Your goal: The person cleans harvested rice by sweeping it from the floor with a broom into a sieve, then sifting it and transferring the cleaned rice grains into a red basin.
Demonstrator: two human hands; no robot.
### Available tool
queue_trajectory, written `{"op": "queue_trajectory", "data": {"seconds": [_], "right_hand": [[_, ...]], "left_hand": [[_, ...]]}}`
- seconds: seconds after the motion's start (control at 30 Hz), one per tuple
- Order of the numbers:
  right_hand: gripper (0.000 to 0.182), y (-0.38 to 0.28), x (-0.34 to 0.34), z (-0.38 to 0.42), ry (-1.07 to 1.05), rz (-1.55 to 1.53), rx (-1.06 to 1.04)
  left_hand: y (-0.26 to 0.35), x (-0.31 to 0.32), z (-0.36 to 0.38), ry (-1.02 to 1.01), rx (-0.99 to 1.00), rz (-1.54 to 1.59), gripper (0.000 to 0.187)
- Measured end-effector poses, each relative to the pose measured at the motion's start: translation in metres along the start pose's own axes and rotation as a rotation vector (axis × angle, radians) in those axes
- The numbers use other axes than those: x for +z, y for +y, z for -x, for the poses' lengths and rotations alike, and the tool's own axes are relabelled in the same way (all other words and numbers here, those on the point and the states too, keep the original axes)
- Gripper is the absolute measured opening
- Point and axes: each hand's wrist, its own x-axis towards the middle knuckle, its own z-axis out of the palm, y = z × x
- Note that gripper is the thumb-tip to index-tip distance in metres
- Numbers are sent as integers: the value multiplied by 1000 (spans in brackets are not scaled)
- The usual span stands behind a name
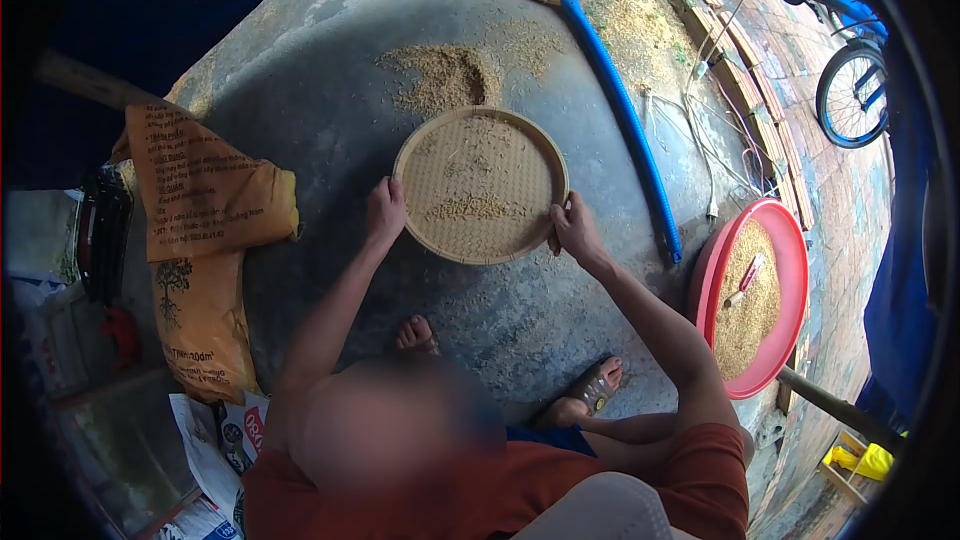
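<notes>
A round woven tray [480, 165] is held out over the concrete floor. Grain [470, 207] lies in a band across its lower half, with a thinner scatter near its far edge. My left hand [387, 208] is closed on the tray's left rim, and my right hand [574, 224] grips the lower right rim. Just beyond the tray, a loose pile of husk-like grain [440, 75] rests on the floor.
A broom [620, 100] with a blue handle lies at the right. Beyond it stands a red basin [797, 270] of grain holding a small red-and-white object. An orange sack [205, 310] is at the left. White cables [700, 130], bricks and a bicycle [853, 95] are upper right.
</notes>
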Motion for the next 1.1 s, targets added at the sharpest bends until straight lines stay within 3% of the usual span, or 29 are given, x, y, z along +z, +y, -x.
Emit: {"op": "queue_trajectory", "data": {"seconds": [0.07, 0.13, 0.2, 0.27, 0.33, 0.37, 0.43, 0.5, 0.63, 0.7, 0.77, 0.83, 0.87, 0.93, 0.97, 1.0, 1.03, 1.1], "right_hand": [[25, -18, 0, 7, -21, -42, -1], [29, -43, 2, 15, 207, 94, -308], [31, -54, 1, 13, 251, 37, -398], [32, -59, 2, 6, 284, -19, -482], [29, -62, -2, -7, 268, 14, -408], [29, -57, -5, -11, 266, 15, -402], [24, -39, -10, -22, 99, 77, -121], [19, -24, -9, -18, 95, 68, -118], [20, -21, -10, -9, 5, 42, 16], [22, -36, -11, -3, 63, 84, -156], [26, -55, -8, 3, 138, 54, -257], [28, -65, -3, 3, 326, -16, -581], [28, -66, -3, 1, 322, -19, -586], [26, -63, -5, -3, 254, 3, -398], [26, -52, -6, -8, 246, 3, -394], [25, -36, -6, -17, 197, 34, -253], [23, -25, -7, -21, 149, 65, -109], [23, -5, -9, -16, 91, 62, -31]], "left_hand": [[4, -6, 0, 115, 30, 28, 32], [42, -28, 1, 216, 98, 154, 31], [72, -49, -1, 347, 243, 350, 29], [74, -47, -16, 369, 300, 335, 30], [65, -38, -33, 377, 344, 315, 31], [56, -28, -42, 279, 243, 212, 33], [37, -12, -44, 179, 141, 116, 34], [24, -6, -37, 24, 40, -5, 36], [23, -9, -14, 36, -4, 44, 34], [40, -21, -11, 70, 64, 9, 32], [66, -38, -10, 322, 212, 237, 31], [71, -46, -17, 326, 278, 281, 30], [74, -45, -21, 352, 308, 299, 31], [66, -37, -27, 378, 329, 312, 32], [50, -24, -30, 291, 222, 214, 32], [38, -14, -31, 205, 117, 118, 33], [34, -12, -27, 203, 111, 116, 33], [25, -7, -15, 9, -19, -37, 34]]}}
